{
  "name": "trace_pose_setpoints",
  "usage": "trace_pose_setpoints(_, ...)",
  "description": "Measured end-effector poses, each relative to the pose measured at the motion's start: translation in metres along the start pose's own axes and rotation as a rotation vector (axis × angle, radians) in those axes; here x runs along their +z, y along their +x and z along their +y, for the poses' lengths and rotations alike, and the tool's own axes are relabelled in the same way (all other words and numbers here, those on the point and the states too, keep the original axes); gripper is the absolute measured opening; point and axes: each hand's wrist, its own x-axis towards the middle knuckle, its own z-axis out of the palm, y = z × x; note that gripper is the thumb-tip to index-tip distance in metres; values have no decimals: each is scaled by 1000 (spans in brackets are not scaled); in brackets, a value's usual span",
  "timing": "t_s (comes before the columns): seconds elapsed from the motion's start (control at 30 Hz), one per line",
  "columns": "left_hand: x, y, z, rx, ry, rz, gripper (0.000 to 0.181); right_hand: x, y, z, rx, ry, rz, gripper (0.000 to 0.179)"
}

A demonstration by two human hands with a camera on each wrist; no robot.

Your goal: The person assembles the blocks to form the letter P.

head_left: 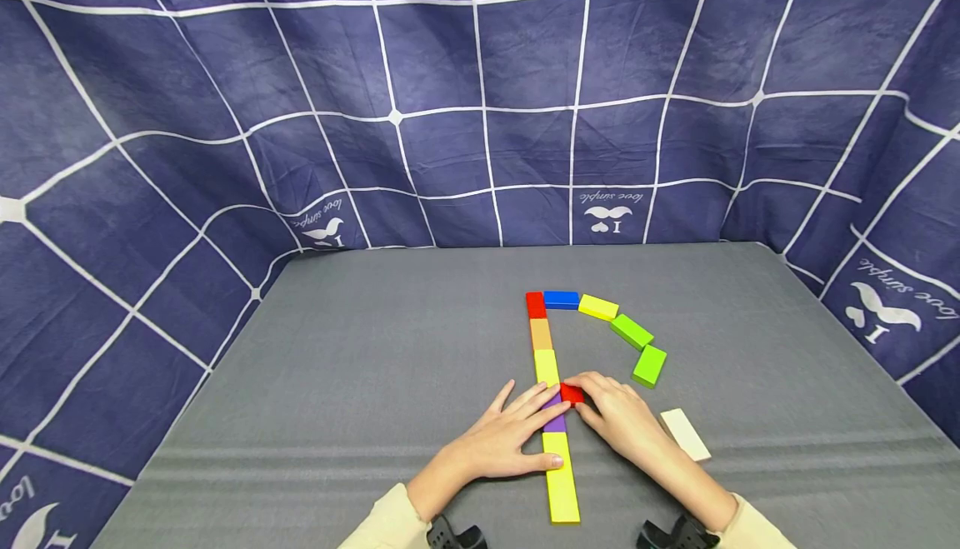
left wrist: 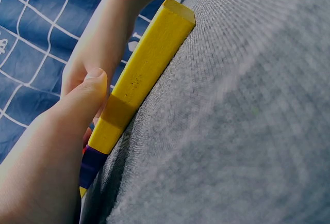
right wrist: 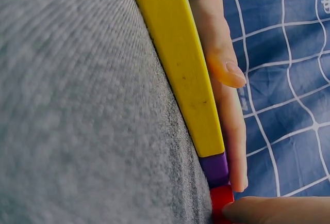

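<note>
My left hand point(head_left: 495, 442) lies with fingers spread over a straight column of wooden blocks. Its fingertips rest across the purple block point(head_left: 555, 423), and its thumb touches the long yellow block point(head_left: 563, 495) at the near end. From the right side, my right hand point(head_left: 618, 416) pinches a small red block point(head_left: 572, 395) between thumb and fingers. In the right wrist view that red block point(right wrist: 221, 201) sits right beside the purple block point(right wrist: 216, 169). Further up the column come a yellow block point(head_left: 547, 365), a light orange block point(head_left: 541, 335) and another red block point(head_left: 536, 305).
From the column's far end a curve bends right: a blue block point(head_left: 561, 300), a yellow block point(head_left: 598, 307), then two green blocks, the last green block point(head_left: 649, 366) nearest me. A cream block point(head_left: 685, 434) lies by my right forearm. Blue checked cloth point(head_left: 525, 149) walls the grey table point(head_left: 360, 349).
</note>
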Motion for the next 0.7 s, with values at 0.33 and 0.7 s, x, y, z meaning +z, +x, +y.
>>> trace_pose_setpoints(0.33, -1, -1, 0, 2, 10, 1, 66, -22, -14, 8, 41, -39, 10, 32)
trace_pose_setpoints(0.7, 1, -1, -2, 17, 24, 23, 65, -54, -58, 35, 202, -115, 29, 35)
